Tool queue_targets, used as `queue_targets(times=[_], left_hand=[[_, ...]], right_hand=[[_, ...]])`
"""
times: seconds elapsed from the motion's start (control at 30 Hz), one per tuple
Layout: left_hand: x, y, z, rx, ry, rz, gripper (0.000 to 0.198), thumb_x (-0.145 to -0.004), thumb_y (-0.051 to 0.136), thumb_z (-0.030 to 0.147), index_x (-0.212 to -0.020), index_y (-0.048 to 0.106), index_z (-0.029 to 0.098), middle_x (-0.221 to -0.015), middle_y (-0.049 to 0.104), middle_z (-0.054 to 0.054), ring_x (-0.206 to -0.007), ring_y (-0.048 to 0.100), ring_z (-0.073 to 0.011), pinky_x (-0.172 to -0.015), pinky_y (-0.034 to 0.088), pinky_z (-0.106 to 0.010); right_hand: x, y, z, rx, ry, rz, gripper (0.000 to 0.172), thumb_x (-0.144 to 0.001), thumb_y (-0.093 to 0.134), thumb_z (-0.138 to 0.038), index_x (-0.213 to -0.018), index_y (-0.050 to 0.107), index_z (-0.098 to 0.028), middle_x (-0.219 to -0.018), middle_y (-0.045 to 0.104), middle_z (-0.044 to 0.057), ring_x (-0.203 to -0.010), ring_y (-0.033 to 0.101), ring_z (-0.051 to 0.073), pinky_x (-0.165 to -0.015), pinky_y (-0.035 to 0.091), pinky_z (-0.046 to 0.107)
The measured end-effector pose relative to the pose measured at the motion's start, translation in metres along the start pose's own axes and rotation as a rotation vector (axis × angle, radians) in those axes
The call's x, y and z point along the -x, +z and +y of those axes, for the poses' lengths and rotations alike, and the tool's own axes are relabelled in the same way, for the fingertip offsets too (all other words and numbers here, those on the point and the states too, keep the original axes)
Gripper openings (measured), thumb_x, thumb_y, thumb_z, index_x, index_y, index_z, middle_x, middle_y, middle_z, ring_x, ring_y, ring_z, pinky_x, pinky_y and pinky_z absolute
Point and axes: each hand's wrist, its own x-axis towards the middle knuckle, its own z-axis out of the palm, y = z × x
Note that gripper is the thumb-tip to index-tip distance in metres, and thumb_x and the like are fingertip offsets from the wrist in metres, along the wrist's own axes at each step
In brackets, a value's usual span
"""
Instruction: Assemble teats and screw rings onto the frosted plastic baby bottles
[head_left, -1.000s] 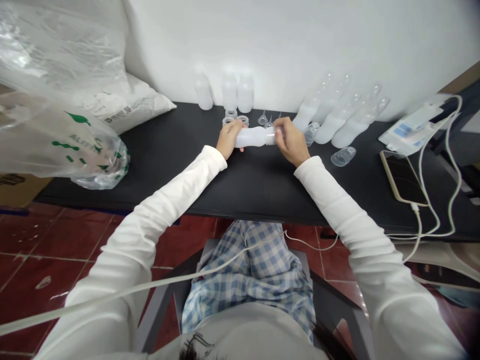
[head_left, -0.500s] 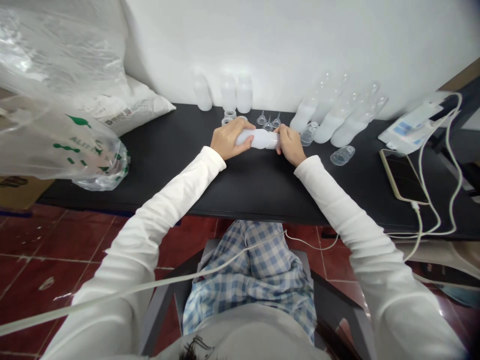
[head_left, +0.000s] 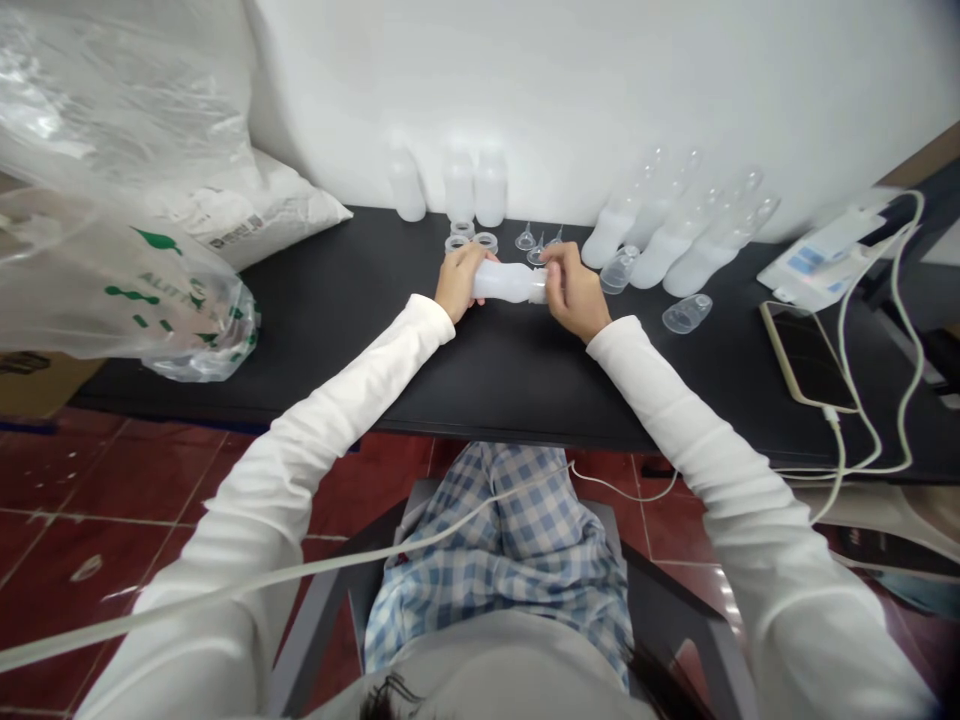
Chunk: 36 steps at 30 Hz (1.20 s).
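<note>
A translucent white baby bottle lies sideways in the air just over the black table. My left hand is wrapped round its base end. At the neck end, my right hand pinches the clear collar with thumb and fingers; what sits inside the collar is partly hidden by those fingers. Just behind the hands are several clear ring collars and three clear silicone teats. A clear dome cap stands to the right of my right hand, and another cap lies on its side.
Three open bottles stand against the wall. Several capped bottles stand at the back right. A phone with a charging cable and a white box are far right. Plastic bags fill the left end of the black table.
My left hand has slid back toward the bottle's base, baring more of its body. My right hand has turned and shifted its fingers on the collar, and the bottle has moved slightly left.
</note>
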Motion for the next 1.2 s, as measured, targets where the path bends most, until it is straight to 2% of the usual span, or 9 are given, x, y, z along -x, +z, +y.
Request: queue_targets(times=[0.23,0.37,0.47,0.57,0.67,0.8,0.97,1.1,1.2], left_hand=[[0.015,-0.005,0.039,-0.192,0.208,0.198,0.070,-0.102,0.023,0.073,-0.092,0.068,0.021,-0.089,0.071,-0.008,-0.093,0.072,-0.0227,-0.088,0.059,-0.041],[0.017,-0.010,0.049,-0.221,0.399,0.219,0.063,-0.107,0.024,0.063,-0.088,0.067,0.021,-0.083,0.071,-0.005,-0.084,0.072,-0.0181,-0.080,0.057,-0.035],[0.020,-0.013,0.051,-0.290,0.597,0.229,0.052,-0.109,0.029,0.051,-0.091,0.067,0.022,-0.083,0.073,-0.003,-0.076,0.071,-0.0146,-0.069,0.054,-0.030],[0.021,-0.016,0.048,-0.430,0.721,0.178,0.050,-0.108,0.030,0.050,-0.093,0.069,0.023,-0.082,0.074,-0.003,-0.072,0.072,-0.0154,-0.061,0.051,-0.029],[0.021,-0.017,0.045,-0.500,0.652,0.081,0.057,-0.105,0.027,0.060,-0.095,0.072,0.025,-0.085,0.075,-0.004,-0.076,0.074,-0.0177,-0.063,0.052,-0.030],[0.020,-0.016,0.048,-0.447,0.606,0.139,0.057,-0.105,0.028,0.057,-0.098,0.072,0.022,-0.089,0.075,-0.007,-0.083,0.074,-0.0196,-0.072,0.056,-0.032],[0.014,-0.006,0.039,-0.245,0.285,0.198,0.057,-0.105,0.032,0.063,-0.100,0.070,0.021,-0.097,0.073,-0.007,-0.101,0.072,-0.0215,-0.095,0.055,-0.035],[0.002,0.001,0.010,-0.034,0.055,0.222,0.062,-0.102,0.035,0.070,-0.092,0.070,0.020,-0.081,0.068,-0.005,-0.079,0.070,-0.0189,-0.074,0.059,-0.032],[-0.005,0.000,-0.002,0.148,-0.089,0.186,0.061,-0.098,0.043,0.072,-0.080,0.068,0.019,-0.064,0.058,-0.002,-0.056,0.061,-0.0148,-0.049,0.050,-0.025]], right_hand=[[-0.002,0.015,-0.008,-0.013,0.084,0.155,0.026,-0.106,0.029,-0.038,-0.100,0.051,-0.025,-0.098,0.068,0.006,-0.082,0.066,0.018,-0.088,0.056,0.037],[-0.004,0.016,-0.016,-0.072,0.262,0.100,0.028,-0.105,0.034,-0.037,-0.091,0.055,-0.024,-0.091,0.069,0.005,-0.085,0.068,0.019,-0.090,0.056,0.036],[-0.007,0.012,-0.027,-0.174,0.526,0.012,0.029,-0.102,0.036,-0.031,-0.081,0.054,-0.022,-0.073,0.067,0.003,-0.064,0.062,0.016,-0.068,0.054,0.030],[-0.011,0.004,-0.037,-0.292,0.806,-0.176,0.029,-0.097,0.036,-0.022,-0.073,0.053,-0.021,-0.049,0.056,0.000,-0.040,0.042,0.012,-0.043,0.034,0.025],[-0.015,-0.005,-0.044,-0.374,0.885,-0.267,0.030,-0.095,0.034,-0.018,-0.070,0.052,-0.021,-0.040,0.051,0.000,-0.032,0.026,0.010,-0.036,0.016,0.024],[-0.019,-0.005,-0.041,-0.428,0.848,-0.201,0.031,-0.102,0.032,-0.031,-0.079,0.051,-0.022,-0.045,0.056,0.000,-0.032,0.025,0.009,-0.036,0.017,0.023],[-0.012,0.011,-0.018,-0.296,0.639,-0.001,0.056,-0.104,0.021,-0.068,-0.098,0.055,-0.023,-0.072,0.067,0.004,-0.054,0.059,0.016,-0.054,0.051,0.030],[-0.005,0.014,-0.007,-0.054,0.247,0.113,0.055,-0.104,0.020,-0.068,-0.108,0.053,-0.024,-0.100,0.069,0.010,-0.093,0.070,0.023,-0.089,0.058,0.044],[-0.004,0.010,-0.005,0.101,0.001,0.056,0.051,-0.105,0.023,-0.064,-0.113,0.053,-0.022,-0.110,0.067,0.012,-0.104,0.068,0.025,-0.099,0.055,0.047]])
